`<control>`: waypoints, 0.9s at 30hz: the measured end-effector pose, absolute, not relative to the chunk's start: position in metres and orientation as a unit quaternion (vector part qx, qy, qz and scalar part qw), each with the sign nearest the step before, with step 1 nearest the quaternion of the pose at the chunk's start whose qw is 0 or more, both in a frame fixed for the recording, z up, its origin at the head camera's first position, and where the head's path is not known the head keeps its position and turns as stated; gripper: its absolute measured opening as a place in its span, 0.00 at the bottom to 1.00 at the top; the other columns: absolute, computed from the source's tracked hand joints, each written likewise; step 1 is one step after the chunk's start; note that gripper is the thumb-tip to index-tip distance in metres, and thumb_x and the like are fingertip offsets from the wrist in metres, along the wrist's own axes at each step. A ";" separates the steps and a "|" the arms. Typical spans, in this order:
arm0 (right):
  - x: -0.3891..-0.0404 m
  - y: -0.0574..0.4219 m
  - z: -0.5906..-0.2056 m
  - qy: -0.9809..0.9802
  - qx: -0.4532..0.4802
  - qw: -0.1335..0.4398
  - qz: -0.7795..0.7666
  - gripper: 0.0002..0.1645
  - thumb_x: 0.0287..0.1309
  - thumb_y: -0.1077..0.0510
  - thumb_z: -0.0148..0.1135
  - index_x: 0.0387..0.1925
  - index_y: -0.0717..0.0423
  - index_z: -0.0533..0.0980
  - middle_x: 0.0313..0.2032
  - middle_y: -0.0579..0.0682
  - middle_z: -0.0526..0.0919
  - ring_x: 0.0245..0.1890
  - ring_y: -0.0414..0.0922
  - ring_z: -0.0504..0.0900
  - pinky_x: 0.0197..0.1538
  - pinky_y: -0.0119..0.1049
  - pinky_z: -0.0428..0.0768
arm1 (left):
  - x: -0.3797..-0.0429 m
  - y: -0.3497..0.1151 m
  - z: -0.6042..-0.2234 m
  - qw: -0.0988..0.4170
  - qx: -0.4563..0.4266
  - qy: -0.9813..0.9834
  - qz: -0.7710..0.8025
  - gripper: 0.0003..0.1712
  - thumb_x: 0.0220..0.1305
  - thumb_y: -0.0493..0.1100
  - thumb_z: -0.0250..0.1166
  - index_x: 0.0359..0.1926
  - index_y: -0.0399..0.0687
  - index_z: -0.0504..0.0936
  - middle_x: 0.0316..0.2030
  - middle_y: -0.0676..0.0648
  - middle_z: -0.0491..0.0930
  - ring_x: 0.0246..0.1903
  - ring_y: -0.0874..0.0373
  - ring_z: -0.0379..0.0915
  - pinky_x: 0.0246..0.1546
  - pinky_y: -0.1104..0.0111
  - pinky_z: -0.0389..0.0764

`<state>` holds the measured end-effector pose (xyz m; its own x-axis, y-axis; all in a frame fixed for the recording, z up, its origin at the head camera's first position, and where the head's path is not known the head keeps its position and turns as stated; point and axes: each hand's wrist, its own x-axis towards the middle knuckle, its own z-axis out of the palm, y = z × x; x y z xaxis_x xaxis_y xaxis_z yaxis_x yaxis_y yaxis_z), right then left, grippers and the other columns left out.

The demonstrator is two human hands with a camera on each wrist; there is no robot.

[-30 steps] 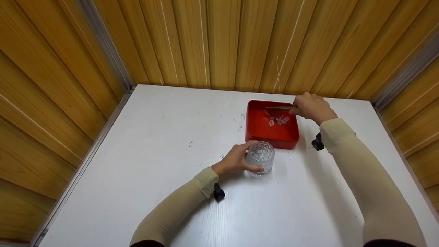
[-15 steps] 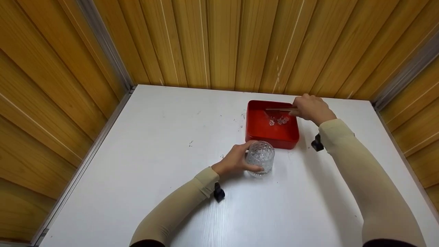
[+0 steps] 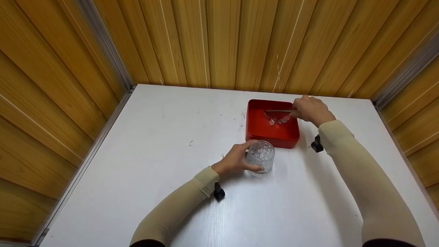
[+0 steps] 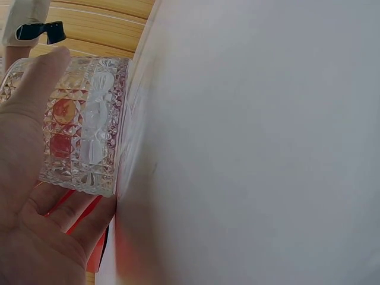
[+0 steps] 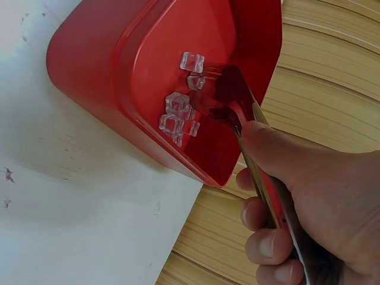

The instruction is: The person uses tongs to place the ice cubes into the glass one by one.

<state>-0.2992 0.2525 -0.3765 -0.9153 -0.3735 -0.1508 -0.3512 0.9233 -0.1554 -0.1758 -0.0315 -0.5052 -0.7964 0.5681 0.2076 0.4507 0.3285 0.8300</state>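
Note:
My left hand (image 3: 236, 159) holds a clear cut-glass tumbler (image 3: 263, 157) upright on the white table, thumb on the near side and fingers round the far side. Its faceted wall (image 4: 95, 119) fills much of the left wrist view's upper left. My right hand (image 3: 312, 110) reaches over the right side of a red square box (image 3: 272, 141), gripping shiny metal tongs (image 5: 261, 181). Inside the box, several clear ice-like cubes (image 5: 177, 104) lie in a loose cluster. The tongs' tips are right beside the cubes, and overlap one in the right wrist view.
The white table (image 3: 164, 147) bears small dark scuffs left of the box. Yellow wood-look panels (image 3: 223, 44) rise behind the table and at both sides. The box stands near the back edge, just beyond the tumbler.
My right hand has come slightly toward me, and the tongs have lowered a little toward the cubes. My left hand and the tumbler have stayed in place.

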 end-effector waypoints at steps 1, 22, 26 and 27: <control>-0.299 0.253 -0.377 0.977 -0.185 0.088 -0.063 0.17 0.63 0.55 0.72 0.47 0.63 0.86 0.34 0.56 0.88 0.28 0.50 0.81 0.33 0.45 0.86 | -0.176 -0.032 -0.505 0.060 0.315 0.812 0.488 0.48 0.47 0.49 0.85 0.69 0.49 0.73 0.57 0.50 0.83 0.54 0.62 0.79 0.58 0.74 0.77; -0.300 0.255 -0.380 0.977 -0.179 0.098 -0.057 0.16 0.65 0.55 0.70 0.49 0.62 0.85 0.36 0.56 0.87 0.32 0.52 0.80 0.34 0.45 0.85 | -0.176 -0.031 -0.505 0.045 0.324 0.818 0.473 0.49 0.48 0.50 0.85 0.69 0.46 0.72 0.55 0.47 0.84 0.53 0.60 0.79 0.56 0.74 0.78; -0.300 0.256 -0.379 0.977 -0.182 0.097 -0.057 0.15 0.66 0.55 0.70 0.48 0.62 0.86 0.35 0.55 0.87 0.31 0.51 0.80 0.34 0.44 0.85 | -0.176 -0.031 -0.505 0.048 0.323 0.817 0.475 0.49 0.48 0.51 0.84 0.69 0.47 0.72 0.55 0.47 0.84 0.53 0.61 0.79 0.56 0.75 0.78; -0.300 0.257 -0.379 0.976 -0.183 0.097 -0.059 0.15 0.66 0.55 0.70 0.48 0.61 0.86 0.35 0.55 0.88 0.31 0.51 0.80 0.33 0.44 0.85 | -0.176 -0.032 -0.505 0.050 0.322 0.816 0.478 0.49 0.48 0.51 0.84 0.69 0.47 0.72 0.55 0.47 0.84 0.53 0.61 0.79 0.57 0.75 0.78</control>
<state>-0.3000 0.2570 -0.3792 -0.9140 -0.3691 -0.1683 -0.3460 0.9260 -0.1512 -0.1758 -0.0315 -0.5049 -0.7873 0.5734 0.2267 0.4784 0.3361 0.8113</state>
